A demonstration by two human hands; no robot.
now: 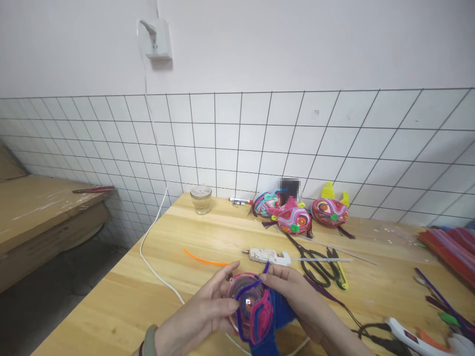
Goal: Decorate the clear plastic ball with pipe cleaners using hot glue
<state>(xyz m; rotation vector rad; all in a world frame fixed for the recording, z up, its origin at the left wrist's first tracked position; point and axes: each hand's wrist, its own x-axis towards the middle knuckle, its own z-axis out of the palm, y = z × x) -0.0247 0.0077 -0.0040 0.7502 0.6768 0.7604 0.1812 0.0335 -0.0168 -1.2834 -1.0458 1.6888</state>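
My left hand (213, 304) is closed around the side of a round, see-through craft piece (247, 291) with a pink rim, its thumb resting on the front. A pink and blue coiled patch (261, 316) covers part of that piece, and blue fuzzy strips (280, 309) hang from its right side. Across its top and left runs a purple pipe cleaner (241, 319). My right hand (291, 287) pinches that pipe cleaner's upper end at the rim. A white glue gun (269, 256) lies just beyond the hands, and an orange pipe cleaner (204, 259) lies to its left.
Black scissors (315, 264) and a yellow-handled cutter (340, 277) lie right of the glue gun. Several colourful stuffed-looking figures (329, 212) stand by the wall near a glass jar (201, 200). A white cable (154, 262) crosses the table's left side. Pipe cleaner bundles (451, 252) lie right.
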